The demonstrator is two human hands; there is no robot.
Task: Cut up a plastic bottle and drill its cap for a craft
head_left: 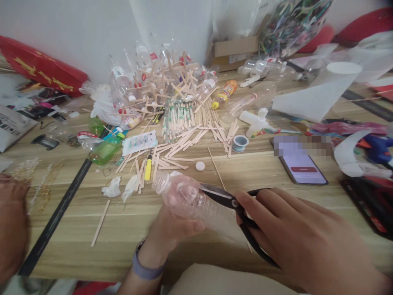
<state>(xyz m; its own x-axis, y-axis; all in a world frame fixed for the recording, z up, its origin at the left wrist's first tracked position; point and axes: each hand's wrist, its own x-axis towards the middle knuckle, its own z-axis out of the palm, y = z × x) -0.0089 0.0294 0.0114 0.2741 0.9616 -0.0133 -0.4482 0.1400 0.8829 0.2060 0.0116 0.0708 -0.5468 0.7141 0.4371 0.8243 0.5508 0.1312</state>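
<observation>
A clear plastic bottle (187, 192) lies tilted in my left hand (176, 231), its capless neck pointing up and to the left. My left fingers wrap under and around its body. Black-handled scissors (219, 196) are in my right hand (294, 229), with fingers through the handle loops. The blades reach the bottle's side near its middle; whether they have cut into the plastic I cannot tell. Just beyond the bottle are a white cap (199, 166) and a thin wooden skewer (216, 168) on the table.
Wooden sticks (181, 151) lie scattered ahead, before a heap of empty bottles (144, 78). A yellow-handled screwdriver (148, 167) and a green bottle (106, 149) are to the left. A phone (302, 164) lies right. Another person's arm (12, 225) rests at the left edge.
</observation>
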